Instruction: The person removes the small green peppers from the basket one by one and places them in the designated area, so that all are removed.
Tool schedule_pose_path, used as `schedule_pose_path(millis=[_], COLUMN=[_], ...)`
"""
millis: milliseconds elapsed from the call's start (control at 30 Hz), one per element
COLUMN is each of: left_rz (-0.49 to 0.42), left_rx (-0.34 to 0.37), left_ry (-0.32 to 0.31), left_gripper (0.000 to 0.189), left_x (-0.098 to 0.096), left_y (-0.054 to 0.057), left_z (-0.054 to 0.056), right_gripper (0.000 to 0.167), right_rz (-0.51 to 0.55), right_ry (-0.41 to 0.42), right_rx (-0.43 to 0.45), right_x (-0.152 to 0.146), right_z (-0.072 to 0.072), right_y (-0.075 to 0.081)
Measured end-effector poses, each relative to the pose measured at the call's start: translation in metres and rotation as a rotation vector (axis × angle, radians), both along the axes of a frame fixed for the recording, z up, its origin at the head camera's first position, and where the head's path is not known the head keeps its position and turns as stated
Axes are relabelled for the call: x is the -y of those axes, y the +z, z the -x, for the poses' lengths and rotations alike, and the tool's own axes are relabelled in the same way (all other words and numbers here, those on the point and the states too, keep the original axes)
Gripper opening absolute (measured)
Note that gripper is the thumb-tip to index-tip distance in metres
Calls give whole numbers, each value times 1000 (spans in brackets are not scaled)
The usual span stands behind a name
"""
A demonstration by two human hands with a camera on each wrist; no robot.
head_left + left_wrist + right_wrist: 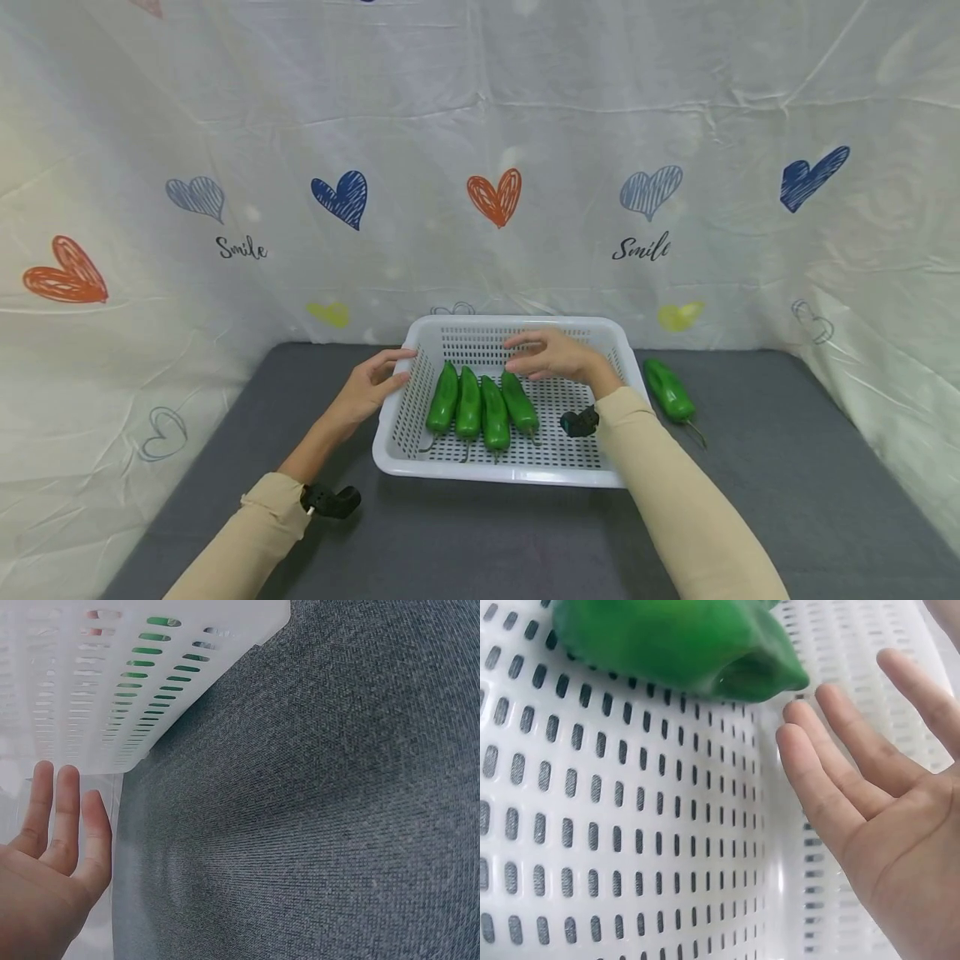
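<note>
White heart-printed cloth (420,125) hung behind a grey surface (487,542) bearing a white slotted basket (510,475). A beige sleeve (690,500) hid part of its right rim. Fingers parted and holding nothing, the left hand (367,387) was by the left rim, the right hand (553,356) inside, near four green peppers (469,404). A lone pepper (670,392) lay outside, right.

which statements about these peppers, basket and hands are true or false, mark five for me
1. Four green peppers lie in the white basket. True.
2. A pepper lies left of the basket. False: the loose pepper lies right of it, on the dark table.
3. The right hand is above the basket. True.
4. Both hands hold peppers. False: the right hand and the left hand are empty.
5. The basket has slotted holes. True.
</note>
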State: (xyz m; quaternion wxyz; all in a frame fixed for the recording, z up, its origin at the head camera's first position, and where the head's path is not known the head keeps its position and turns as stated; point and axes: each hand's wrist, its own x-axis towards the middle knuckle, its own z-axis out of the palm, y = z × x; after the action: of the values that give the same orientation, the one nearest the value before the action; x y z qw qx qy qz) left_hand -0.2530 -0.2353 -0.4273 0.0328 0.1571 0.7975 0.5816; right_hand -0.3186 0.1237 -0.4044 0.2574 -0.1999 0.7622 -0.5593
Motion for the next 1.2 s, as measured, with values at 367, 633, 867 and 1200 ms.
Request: schedule_pose_path(millis=[367,633,867,1200], left_rz=[-25,-29,-33,-42], left_rx=[24,35,16,9], left_ry=[-11,-8,-17,-32], left_gripper=[44,43,43,42], left_x=[-1,0,1,0], left_y=[-1,-1,-2,-3], left_z=[0,0,0,0], right_gripper=[61,65,70,63], right_rz=[-34,-72,-145,-178], right_ry=[9,18,-12,-93], right_rx=[21,10,0,42], right_x=[0,4,10,16], right_z=[1,-2,-7,-9], right_y=[-15,-20,-14,-12])
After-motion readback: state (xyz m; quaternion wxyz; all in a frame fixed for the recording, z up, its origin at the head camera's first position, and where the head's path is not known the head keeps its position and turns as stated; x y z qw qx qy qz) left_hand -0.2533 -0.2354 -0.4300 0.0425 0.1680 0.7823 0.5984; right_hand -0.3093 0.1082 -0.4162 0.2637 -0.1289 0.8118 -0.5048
